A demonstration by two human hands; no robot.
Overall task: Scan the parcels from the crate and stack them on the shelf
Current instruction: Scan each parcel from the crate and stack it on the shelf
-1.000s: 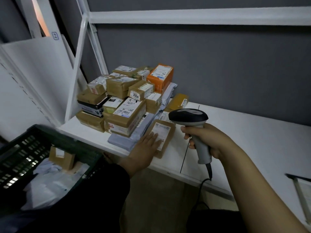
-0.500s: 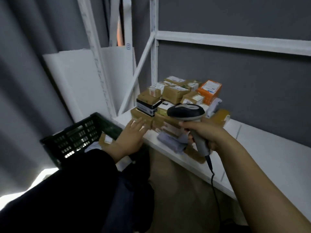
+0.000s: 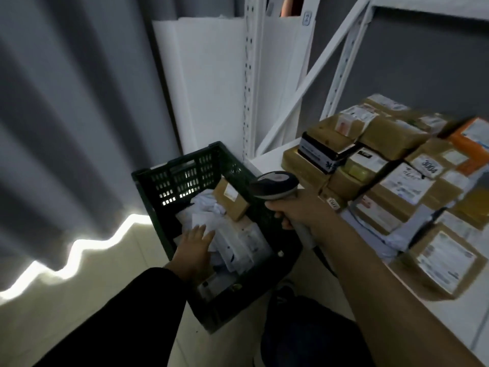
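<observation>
brown and white parcels (image 3: 239, 242) fill dark crate (image 3: 182, 170); others (image 3: 383, 181) stacked on shelf (image 3: 267, 160).

A handwritten white label (image 3: 429, 165) on a brown parcel (image 3: 420, 152) in the shelf stack reads "3004"; the last character is uncertain. A small square sign (image 3: 307, 18) on the white panel (image 3: 288, 62) carries one unclear character. Printing on the other shipping labels is blurred beyond reading.

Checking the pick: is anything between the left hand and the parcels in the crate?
Nothing visible. The left hand is inside the crate, fingers straight over the white parcels; the right hand holds the scanner aside.
</observation>
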